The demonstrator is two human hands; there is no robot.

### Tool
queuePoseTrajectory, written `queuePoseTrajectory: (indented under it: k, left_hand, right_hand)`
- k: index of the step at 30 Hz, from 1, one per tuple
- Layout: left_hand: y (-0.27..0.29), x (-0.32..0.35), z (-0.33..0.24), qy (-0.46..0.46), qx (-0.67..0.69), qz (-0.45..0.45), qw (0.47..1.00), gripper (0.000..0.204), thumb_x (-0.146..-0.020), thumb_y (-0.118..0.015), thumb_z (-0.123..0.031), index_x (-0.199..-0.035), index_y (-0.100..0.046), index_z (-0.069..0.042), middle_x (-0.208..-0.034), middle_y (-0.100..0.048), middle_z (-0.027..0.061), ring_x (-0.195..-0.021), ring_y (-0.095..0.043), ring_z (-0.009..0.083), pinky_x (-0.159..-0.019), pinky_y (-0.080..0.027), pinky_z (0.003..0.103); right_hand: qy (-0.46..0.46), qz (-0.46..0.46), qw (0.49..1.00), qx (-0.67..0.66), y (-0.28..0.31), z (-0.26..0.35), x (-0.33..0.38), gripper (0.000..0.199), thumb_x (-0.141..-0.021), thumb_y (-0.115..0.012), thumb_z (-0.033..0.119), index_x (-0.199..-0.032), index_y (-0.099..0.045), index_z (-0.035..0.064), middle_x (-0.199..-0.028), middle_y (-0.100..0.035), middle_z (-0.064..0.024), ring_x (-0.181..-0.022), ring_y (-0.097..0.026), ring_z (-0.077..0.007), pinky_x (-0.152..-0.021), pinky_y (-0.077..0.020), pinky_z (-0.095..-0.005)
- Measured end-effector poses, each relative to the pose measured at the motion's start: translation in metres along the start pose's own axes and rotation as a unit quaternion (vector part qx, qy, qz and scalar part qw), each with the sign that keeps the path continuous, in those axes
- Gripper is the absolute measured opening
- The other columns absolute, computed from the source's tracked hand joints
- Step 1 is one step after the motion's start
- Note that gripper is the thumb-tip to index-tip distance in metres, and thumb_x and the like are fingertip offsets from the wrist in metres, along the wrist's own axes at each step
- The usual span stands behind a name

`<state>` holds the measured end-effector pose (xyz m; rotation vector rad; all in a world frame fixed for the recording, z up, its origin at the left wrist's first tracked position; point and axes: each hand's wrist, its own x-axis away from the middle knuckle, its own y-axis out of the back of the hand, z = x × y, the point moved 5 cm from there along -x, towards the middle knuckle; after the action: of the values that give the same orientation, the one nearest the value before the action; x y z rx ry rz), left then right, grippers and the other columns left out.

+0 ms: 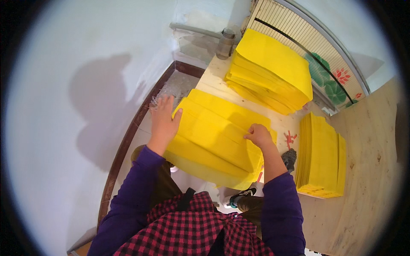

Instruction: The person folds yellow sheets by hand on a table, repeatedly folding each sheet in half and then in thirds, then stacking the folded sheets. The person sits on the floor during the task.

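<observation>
Overlapping yellow cloth-like sheets point(209, 128) lie fanned in front of me, their near edge hanging over the table's front. My left hand point(163, 123) is at their left edge, fingers spread and thumb beside the sheets; nothing shows in its grip. Over the right part of the sheets is my right hand point(259, 135), its fingers curled in and the thumb close to the index finger. Whatever may be between those fingertips is hidden.
A tall yellow stack point(273, 68) stands at the back, another yellow stack point(320, 155) to the right. Between them and me lie red strips point(290, 138) and a dark lump point(289, 158). A jar point(225, 44) stands at the far table corner. The wall point(85, 128) is on my left.
</observation>
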<state>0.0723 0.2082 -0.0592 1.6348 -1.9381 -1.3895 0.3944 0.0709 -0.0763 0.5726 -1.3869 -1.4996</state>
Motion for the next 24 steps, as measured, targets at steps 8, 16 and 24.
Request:
queuePoseTrajectory:
  k: [8,16,24]
  left_hand:
    - [-0.018,0.079,-0.031,0.217,0.537,0.146,0.802,0.022,-0.095,-0.054,-0.019,-0.107,-0.06,-0.002,-0.099,-0.065,0.0113,-0.096,-0.061,0.0246,-0.087,-0.047,0.038]
    - [-0.055,0.144,-0.077,0.412,0.742,0.231,0.475,0.032,-0.096,-0.054,-0.033,-0.107,-0.055,-0.003,-0.11,-0.061,0.0134,-0.111,-0.054,0.0273,-0.097,-0.044,0.042]
    - [-0.071,0.106,-0.103,0.188,0.941,0.236,0.153,0.073,-0.09,-0.051,-0.059,-0.136,-0.039,-0.003,-0.141,-0.043,0.0145,-0.132,-0.039,0.0308,-0.111,-0.027,0.046]
  right_hand:
    - [0.111,-0.011,0.994,-0.016,0.025,0.015,0.007,0.026,-0.075,-0.068,0.027,-0.088,-0.062,0.0048,-0.094,-0.066,-0.0168,-0.089,-0.062,-0.0353,-0.074,-0.0487,-0.0431]
    - [0.178,-0.026,0.98,0.085,0.082,0.074,0.046,0.025,-0.081,-0.062,0.026,-0.093,-0.061,0.0035,-0.092,-0.064,-0.0193,-0.091,-0.06,-0.0387,-0.076,-0.0478,-0.0462]
    - [0.209,-0.132,0.968,0.036,0.147,0.093,0.14,0.021,-0.083,-0.061,0.022,-0.091,-0.056,0.004,-0.08,-0.063,-0.0206,-0.079,-0.061,-0.0413,-0.069,-0.0467,-0.0491]
